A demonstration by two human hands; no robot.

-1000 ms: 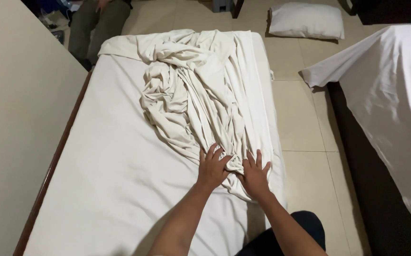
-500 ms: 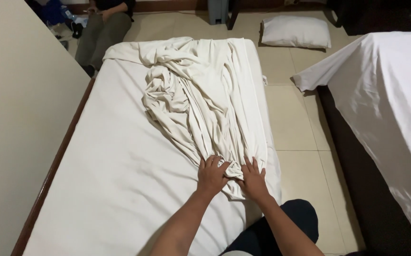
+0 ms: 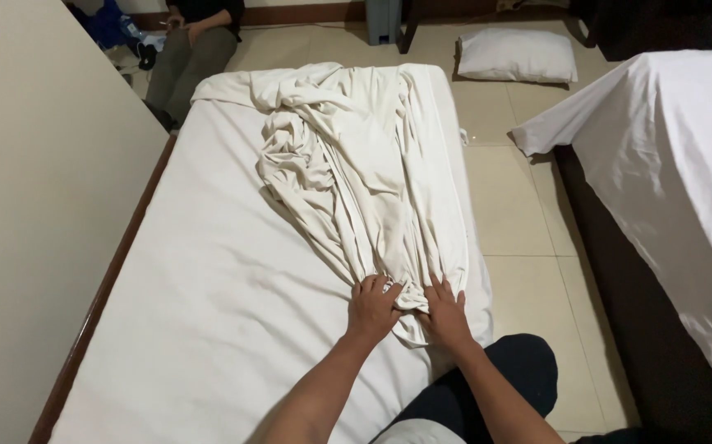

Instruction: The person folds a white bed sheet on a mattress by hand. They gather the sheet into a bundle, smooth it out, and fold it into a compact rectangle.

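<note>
A crumpled cream sheet (image 3: 356,164) lies bunched along the right half of a white mattress (image 3: 208,312), narrowing toward me. My left hand (image 3: 372,308) and my right hand (image 3: 444,314) rest side by side on the sheet's near end, fingers curled into the gathered fabric. Both forearms reach in from the bottom of the view, and my dark-trousered knee (image 3: 495,386) presses against the bed's right edge.
A beige wall (image 3: 35,205) runs along the bed's left side. A second bed with a white cover (image 3: 676,189) stands to the right across a tiled aisle (image 3: 520,214). A pillow (image 3: 516,56) lies on the floor. A person sits at the far left (image 3: 195,49).
The view has tilted down slightly, showing more of my knee. My hands have gathered the sheet's near end a little tighter, staying in nearly the same place.
</note>
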